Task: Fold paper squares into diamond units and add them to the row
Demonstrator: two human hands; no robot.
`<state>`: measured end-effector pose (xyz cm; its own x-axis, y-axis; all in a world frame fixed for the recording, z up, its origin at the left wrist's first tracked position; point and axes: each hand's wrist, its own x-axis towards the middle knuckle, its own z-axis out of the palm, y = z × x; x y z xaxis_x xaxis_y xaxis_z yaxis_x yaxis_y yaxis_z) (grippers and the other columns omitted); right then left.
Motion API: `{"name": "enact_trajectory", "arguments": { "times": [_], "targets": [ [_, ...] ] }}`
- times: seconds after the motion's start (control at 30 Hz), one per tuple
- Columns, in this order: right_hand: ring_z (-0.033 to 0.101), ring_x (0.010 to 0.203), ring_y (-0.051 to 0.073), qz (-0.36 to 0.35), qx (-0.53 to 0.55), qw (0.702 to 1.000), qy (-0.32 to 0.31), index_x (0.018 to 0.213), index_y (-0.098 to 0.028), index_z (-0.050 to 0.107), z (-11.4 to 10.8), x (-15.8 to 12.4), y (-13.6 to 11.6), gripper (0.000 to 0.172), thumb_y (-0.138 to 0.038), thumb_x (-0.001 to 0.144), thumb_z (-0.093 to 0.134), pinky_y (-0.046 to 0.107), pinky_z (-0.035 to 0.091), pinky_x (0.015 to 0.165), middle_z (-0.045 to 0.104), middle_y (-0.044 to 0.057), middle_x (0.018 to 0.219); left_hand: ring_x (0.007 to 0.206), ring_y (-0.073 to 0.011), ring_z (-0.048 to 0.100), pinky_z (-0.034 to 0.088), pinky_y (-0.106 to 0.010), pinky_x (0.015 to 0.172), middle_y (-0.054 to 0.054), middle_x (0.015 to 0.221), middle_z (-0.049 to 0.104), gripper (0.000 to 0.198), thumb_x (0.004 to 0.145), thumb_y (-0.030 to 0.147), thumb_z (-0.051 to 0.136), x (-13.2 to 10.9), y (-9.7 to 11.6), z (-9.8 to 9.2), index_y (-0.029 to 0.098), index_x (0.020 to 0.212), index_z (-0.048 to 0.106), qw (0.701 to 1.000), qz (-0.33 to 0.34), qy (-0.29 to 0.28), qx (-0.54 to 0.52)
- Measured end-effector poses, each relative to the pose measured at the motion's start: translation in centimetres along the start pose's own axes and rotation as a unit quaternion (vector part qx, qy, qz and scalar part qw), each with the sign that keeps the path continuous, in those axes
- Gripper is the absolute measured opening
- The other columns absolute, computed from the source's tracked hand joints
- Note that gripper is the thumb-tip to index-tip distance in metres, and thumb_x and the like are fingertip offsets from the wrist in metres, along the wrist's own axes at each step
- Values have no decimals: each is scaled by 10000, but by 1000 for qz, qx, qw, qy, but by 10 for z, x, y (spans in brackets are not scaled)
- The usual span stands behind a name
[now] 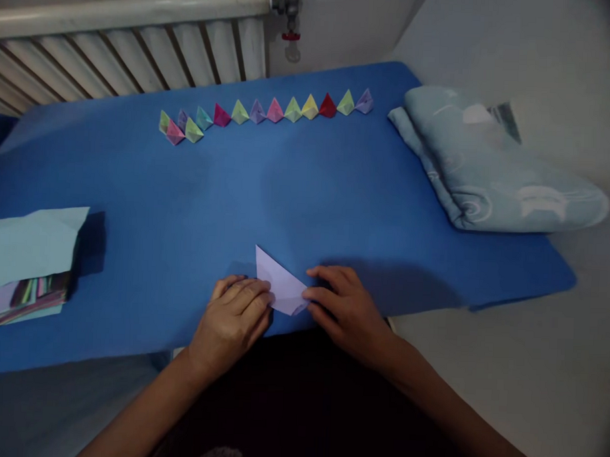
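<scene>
A pale lilac sheet of paper (277, 281), folded into a triangle, lies near the front edge of the blue mat (236, 193). My left hand (232, 319) presses its left corner with curled fingers. My right hand (345, 306) pinches the right corner with fingertips together. One point of the triangle sticks up and away from me between the hands.
A curved row of several small folded paper shapes (269, 112) in mixed colours lies at the far side of the mat. A stack of coloured paper sheets (26, 265) sits at the left edge. A folded light-blue cloth (492, 172) lies at the right. A radiator (126, 42) stands behind.
</scene>
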<state>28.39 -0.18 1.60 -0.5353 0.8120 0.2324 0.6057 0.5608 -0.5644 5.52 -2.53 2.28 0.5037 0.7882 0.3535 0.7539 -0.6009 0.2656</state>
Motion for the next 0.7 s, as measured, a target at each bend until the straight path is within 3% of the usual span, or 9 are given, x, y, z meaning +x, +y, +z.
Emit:
{"name": "enact_trajectory", "arguments": {
  "times": [0.2, 0.7],
  "targets": [
    [549, 1045, 247, 24, 24, 999, 27, 862, -183, 663, 2, 3, 1, 155, -183, 901, 513, 448, 470, 884, 633, 109, 1125, 925, -203, 630, 448, -402, 870, -80, 1033, 692, 115, 877, 116, 559, 2, 2, 2, 157, 960, 627, 1000, -27, 9, -6],
    [544, 1081, 250, 73, 22, 997, 20, 775, -184, 609, 4, 8, 0, 144, -197, 899, 536, 439, 452, 892, 635, 110, 1115, 946, -221, 599, 412, -446, 884, -81, 1040, 660, 82, 900, 191, 537, -2, 3, 11, 181, 850, 600, 992, -122, 28, -9]
  ]
}}
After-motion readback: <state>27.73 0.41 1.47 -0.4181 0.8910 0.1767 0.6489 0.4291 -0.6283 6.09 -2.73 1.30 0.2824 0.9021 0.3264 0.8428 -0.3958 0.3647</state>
